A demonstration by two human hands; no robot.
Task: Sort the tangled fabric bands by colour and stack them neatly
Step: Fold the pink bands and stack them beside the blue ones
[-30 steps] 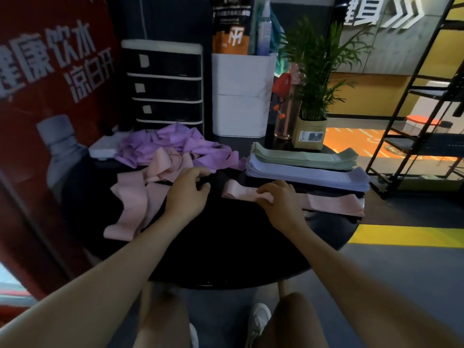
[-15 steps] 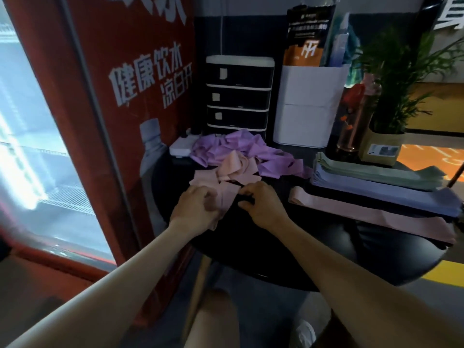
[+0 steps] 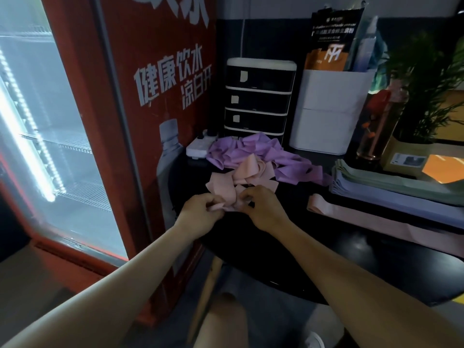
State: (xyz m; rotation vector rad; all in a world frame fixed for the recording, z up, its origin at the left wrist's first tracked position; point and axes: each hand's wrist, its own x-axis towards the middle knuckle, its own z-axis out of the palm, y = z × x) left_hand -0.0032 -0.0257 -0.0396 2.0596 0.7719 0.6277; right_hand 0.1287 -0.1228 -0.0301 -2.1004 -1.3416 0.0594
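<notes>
A tangle of pink bands [image 3: 247,175] lies on the round black table [image 3: 326,259], in front of a heap of purple bands [image 3: 253,153]. My left hand [image 3: 200,209] and my right hand [image 3: 261,209] both pinch the near end of a pink band [image 3: 229,197] at the front of the tangle. To the right, one pink band [image 3: 371,218] lies flat. Behind it is a neat stack of lilac-blue bands [image 3: 391,197] with green bands [image 3: 391,178] on top.
A red drinks fridge with a lit glass door [image 3: 50,121] stands close on the left. At the table's back are a white power strip [image 3: 200,145], a black drawer unit [image 3: 259,96], a white box [image 3: 329,111], a bottle [image 3: 379,126] and a potted plant [image 3: 426,109].
My right hand left the flat pink band and moved left to the pink tangle. Both hands now pinch a pink band there. The view swung to the left.
</notes>
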